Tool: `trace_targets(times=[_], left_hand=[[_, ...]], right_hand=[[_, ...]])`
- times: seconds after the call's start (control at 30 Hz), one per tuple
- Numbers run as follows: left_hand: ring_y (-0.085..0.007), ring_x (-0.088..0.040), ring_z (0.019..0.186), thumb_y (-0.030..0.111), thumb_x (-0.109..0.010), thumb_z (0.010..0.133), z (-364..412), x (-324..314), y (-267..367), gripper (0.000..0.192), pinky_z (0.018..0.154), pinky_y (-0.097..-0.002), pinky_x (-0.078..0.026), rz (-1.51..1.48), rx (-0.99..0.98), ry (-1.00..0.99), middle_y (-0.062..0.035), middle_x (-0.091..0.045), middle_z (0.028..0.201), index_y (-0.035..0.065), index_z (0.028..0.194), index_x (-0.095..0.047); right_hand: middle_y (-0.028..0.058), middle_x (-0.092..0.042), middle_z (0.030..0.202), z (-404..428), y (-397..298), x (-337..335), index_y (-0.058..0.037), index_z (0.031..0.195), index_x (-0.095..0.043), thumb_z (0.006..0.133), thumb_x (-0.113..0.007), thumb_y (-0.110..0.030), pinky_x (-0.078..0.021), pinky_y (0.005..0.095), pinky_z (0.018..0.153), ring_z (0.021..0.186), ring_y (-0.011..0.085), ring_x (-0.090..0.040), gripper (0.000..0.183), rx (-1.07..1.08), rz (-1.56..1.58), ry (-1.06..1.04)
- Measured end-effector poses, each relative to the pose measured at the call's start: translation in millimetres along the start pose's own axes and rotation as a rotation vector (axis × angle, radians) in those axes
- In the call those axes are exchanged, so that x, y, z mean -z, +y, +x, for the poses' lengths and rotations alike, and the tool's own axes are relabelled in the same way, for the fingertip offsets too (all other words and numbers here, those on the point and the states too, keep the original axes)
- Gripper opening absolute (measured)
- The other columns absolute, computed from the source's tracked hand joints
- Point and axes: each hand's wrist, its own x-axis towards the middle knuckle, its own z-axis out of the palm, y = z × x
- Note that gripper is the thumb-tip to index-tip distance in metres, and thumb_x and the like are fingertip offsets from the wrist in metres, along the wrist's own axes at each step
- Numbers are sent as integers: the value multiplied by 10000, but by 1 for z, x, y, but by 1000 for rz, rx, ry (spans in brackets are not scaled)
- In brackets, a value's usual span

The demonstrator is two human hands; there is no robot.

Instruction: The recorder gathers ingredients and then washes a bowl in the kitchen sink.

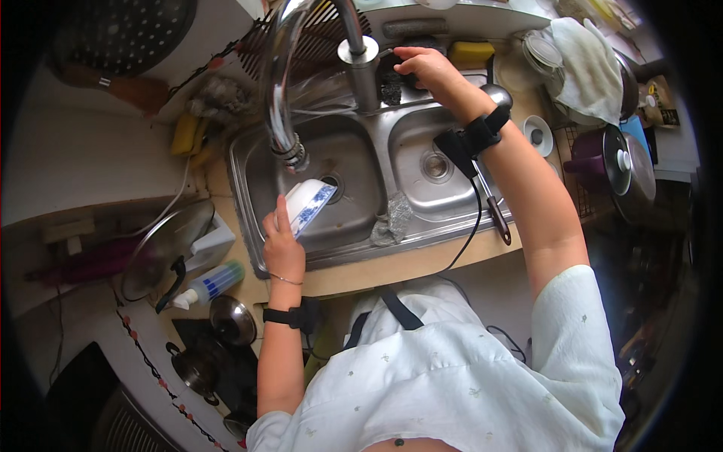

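Note:
My left hand point(284, 254) grips a white bowl point(308, 203) with a blue floral band. The bowl is tilted on its side over the left basin point(350, 226) of a stainless steel double sink. Just above it hangs the spout of a chrome faucet point(291, 155), and no stream of water is plain to see. Behind the right basin point(435, 186), my right hand point(432, 70) is raised with its fingers apart. Its fingertips are at the end of the faucet's lever point(386, 52); whether they touch it is unclear.
A mesh scrubbing cloth point(393, 219) drapes over the sink divider. A dark-handled utensil point(498, 220) leans across the right basin's rim. A pump bottle point(209, 284) and glass lid point(169, 251) are left; a purple pot point(593, 158) is right. A yellow sponge point(470, 52) lies behind the sink.

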Motion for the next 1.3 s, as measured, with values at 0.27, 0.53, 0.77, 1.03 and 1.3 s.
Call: trace_targets(times=[0.27, 0.53, 0.77, 1.03, 1.3], left_hand=[[-386, -565, 876, -93, -502, 702, -22, 15, 9, 748, 692, -453, -489, 36, 55, 25, -141, -489, 1101, 212, 1361, -325], [-387, -585, 812, -51, -504, 746, -32, 29, 15, 690, 682, -465, -492, 25, 0, 105, -162, -491, 1053, 189, 1364, -314], [-360, -494, 1139, -85, -359, 733, -51, 44, 0, 594, 951, -367, -396, -576, 106, 159, -213, -505, 1239, 57, 1310, -368], [-283, -489, 1165, -78, -347, 737, -97, 69, 10, 592, 970, -345, -381, -870, 90, 81, -175, -502, 1245, 51, 1314, -359], [-289, -481, 1168, -53, -365, 815, -120, 95, 19, 521, 972, -355, -381, -898, -72, 103, -179, -489, 1250, 46, 1325, -342]], right_hand=[[21, -578, 1087, -53, 17, 6, -135, 1220, -551, 780, -619, -262, -388, 305, 728, 914, 142, -485, 463, -30, -114, 62], [10, -537, 1204, -185, 36, 36, -131, 1248, -526, 854, -572, -309, -356, 290, 911, 1100, 118, -469, 435, 136, -41, 10], [63, -558, 1137, -341, 65, 13, -13, 1201, -533, 877, -561, -158, -358, 254, 939, 1089, 136, -494, 356, 59, 18, 294], [108, -439, 1319, -427, 96, -51, -53, 1206, -524, 855, -585, -130, -402, 302, 923, 1186, 217, -461, 365, -58, -94, 295], [106, -414, 1340, -464, 105, -68, -55, 1207, -530, 853, -581, -120, -424, 292, 904, 1204, 213, -451, 364, -61, -122, 318]])
